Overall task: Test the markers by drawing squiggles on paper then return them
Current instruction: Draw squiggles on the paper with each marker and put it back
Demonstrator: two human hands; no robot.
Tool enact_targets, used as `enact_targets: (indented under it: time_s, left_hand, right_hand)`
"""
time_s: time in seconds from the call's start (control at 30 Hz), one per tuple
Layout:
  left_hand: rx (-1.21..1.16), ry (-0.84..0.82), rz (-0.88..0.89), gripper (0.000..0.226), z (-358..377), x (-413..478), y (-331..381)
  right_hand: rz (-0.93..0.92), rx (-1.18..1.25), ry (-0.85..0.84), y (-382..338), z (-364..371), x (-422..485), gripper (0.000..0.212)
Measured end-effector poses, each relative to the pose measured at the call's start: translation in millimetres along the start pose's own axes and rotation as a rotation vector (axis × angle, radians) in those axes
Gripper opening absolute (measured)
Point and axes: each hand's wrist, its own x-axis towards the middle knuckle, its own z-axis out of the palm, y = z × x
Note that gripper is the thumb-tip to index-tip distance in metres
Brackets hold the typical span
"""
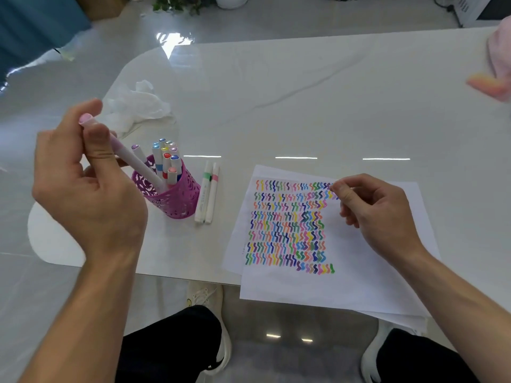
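My left hand point(88, 194) grips a white marker with a pink cap point(135, 161) and holds it slanted, its lower end inside the purple cut-out pen holder point(177, 200). Several other markers stand in that holder. Two more markers point(207, 192), one with a green band and one with a pink band, lie side by side on the table just right of the holder. The white paper point(359, 272) carries rows of coloured squiggles point(287, 228). My right hand point(378, 214) rests on the paper with its fingers loosely curled, and I see nothing in it.
A crumpled clear plastic wrapper point(135, 106) lies behind the holder. The paper stack overhangs the white table's front edge point(179, 275). Another person's hand point(495, 78) shows at the far right edge. A blurred blue object point(33, 26) fills the upper left.
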Motion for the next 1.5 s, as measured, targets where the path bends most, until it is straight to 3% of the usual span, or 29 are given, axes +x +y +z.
enact_targets:
  time_s: [0.4, 0.7, 0.97, 1.13, 1.33, 1.5]
  left_hand:
    - [0.249, -0.321, -0.152, 0.023, 4, -19, 12]
    - [0.334, -0.340, -0.245, 0.015, 7, -23, 18]
    - [0.259, -0.271, -0.094, 0.030, 11, -26, 27]
    - [0.187, -0.265, 0.114, 0.020, 21, -34, 42]
    - [0.189, -0.413, 0.057, 0.020, 32, -48, 53]
    - [0.456, -0.644, -0.036, 0.026, 48, -62, 41]
  right_hand:
    - [0.007, -0.018, 0.004, -3, 3, 0, 0.012]
    - [0.015, -0.011, 0.016, -3, 2, 1, 0.011]
    - [0.018, -0.008, 0.019, -6, 4, 2, 0.011]
    - [0.025, -0.008, 0.019, -6, 4, 1, 0.012]
    - [0.020, -0.021, 0.018, -8, 4, 0, 0.015]
    - [0.023, -0.020, 0.014, -7, 2, -1, 0.015]
